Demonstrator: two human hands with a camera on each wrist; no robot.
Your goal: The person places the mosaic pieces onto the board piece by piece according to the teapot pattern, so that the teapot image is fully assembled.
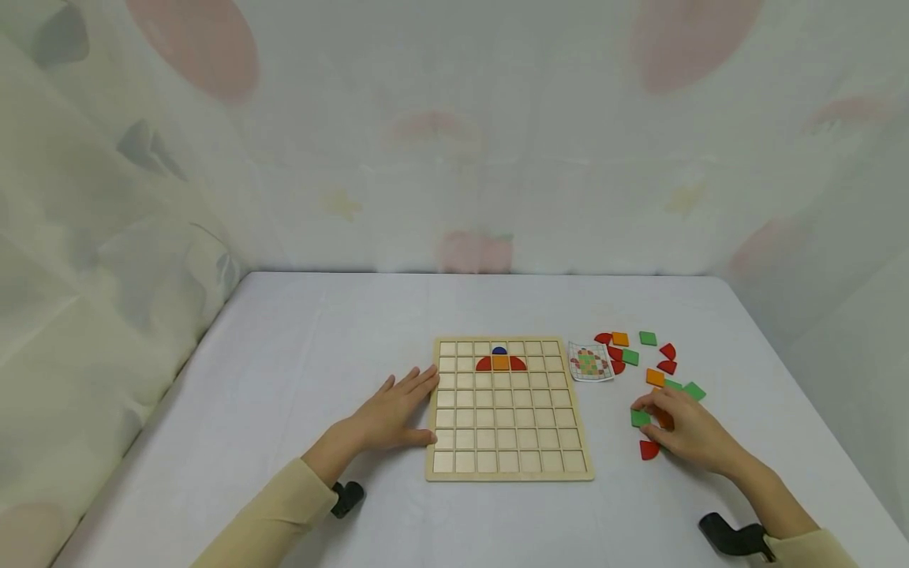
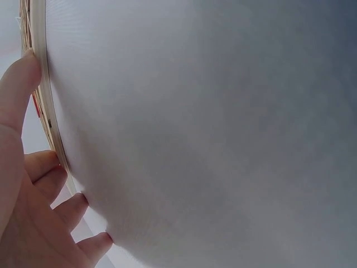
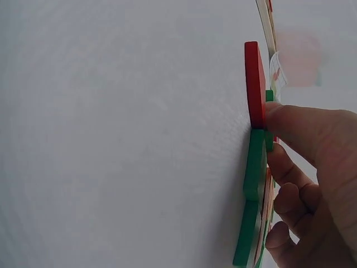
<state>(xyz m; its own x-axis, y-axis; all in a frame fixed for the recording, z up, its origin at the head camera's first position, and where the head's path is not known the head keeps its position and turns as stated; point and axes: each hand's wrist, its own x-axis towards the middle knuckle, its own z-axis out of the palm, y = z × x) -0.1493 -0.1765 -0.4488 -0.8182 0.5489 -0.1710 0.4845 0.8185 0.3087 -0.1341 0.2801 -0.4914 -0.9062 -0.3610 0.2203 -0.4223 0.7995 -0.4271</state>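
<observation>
My left hand [image 1: 390, 414] lies with spread fingers at the left edge of a wooden grid board [image 1: 511, 476], its thumb and fingertips touching the frame. On the board are a blue half-round piece [image 1: 499, 350], an orange square [image 1: 500, 363] below it, and a red quarter-round piece [image 1: 484, 364] on one side with another [image 1: 518, 364] opposite. To the right of the board, my right hand [image 1: 692, 426] pinches a green square tile [image 1: 639, 419] between thumb and index finger, low over the table. A red quarter-round piece [image 1: 649, 450] lies just in front of the thumb.
A printed pattern card [image 1: 590, 362] lies against the board's right edge. Beyond my right hand are scattered loose pieces, among them a green square [image 1: 648, 338], an orange square [image 1: 620, 339] and a red quarter-round [image 1: 667, 351]. Fabric walls enclose the white table [image 1: 319, 331].
</observation>
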